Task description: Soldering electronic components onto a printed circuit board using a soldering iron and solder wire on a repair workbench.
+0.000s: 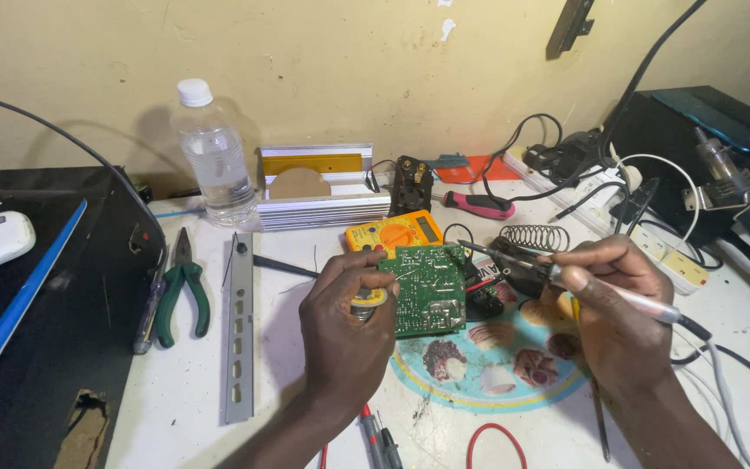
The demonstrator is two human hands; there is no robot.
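The left hand point(345, 326) comes in from the near edge, knuckles up, its grip wrapped around the left edge of a green circuit board point(429, 289) held tilted above the surface point(184, 408), near the middle of the scene. Something round and yellowish is tucked under the same fingers, too covered to name. The right hand point(614, 304) reaches in from the near right, its grip closed pen-fashion around a soldering iron point(566, 278), the tip pointing left toward the board's upper right corner; whether it touches cannot be told.

A clear plastic bottle point(213, 156) with a white cap stands at the far left, seemingly holding clear liquid. Beside it an open aluminium casing point(319, 187) holds a round brownish disc.

Behind the board a yellow multimeter point(392, 233) is partly hidden. Green-handled pliers point(182, 291) and a slotted metal strip point(238, 330) lie to the left. The iron's cable leaves the picture on the right, and the probes and red wire point(496, 443) at the near edge are cut off.
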